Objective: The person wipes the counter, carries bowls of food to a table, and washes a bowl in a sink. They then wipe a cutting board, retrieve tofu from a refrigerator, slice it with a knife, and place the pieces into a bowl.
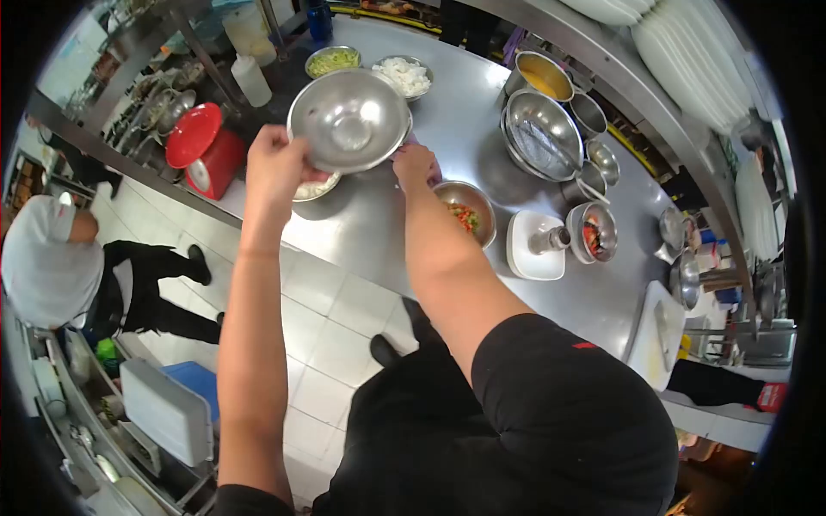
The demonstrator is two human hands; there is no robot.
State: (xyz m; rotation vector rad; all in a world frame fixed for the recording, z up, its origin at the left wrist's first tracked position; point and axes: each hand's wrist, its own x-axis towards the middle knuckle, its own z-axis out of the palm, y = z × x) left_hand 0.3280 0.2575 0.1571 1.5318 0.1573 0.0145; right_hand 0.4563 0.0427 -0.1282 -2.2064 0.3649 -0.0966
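Note:
An empty-looking steel bowl (348, 120) is held up over the steel table. My left hand (277, 165) is closed on its left rim, with the bowl tilted a little. At its lower right edge is my right hand (416, 165), fingers closed; what they grip is partly hidden. Below the held bowl, a bowl of white food (315, 188) shows in part. Beside my right forearm stands a bowl of chopped red and green food (465, 215). Behind the held bowl are a bowl of green pieces (333, 60) and a bowl of white chunks (404, 76).
A red scale (211, 155) and a white squeeze bottle (251, 82) stand left. Right are stacked steel bowls (542, 133), a pot of orange liquid (540, 76), a white square dish (535, 247) and a cutting board (656, 335). A person (56, 258) is at far left.

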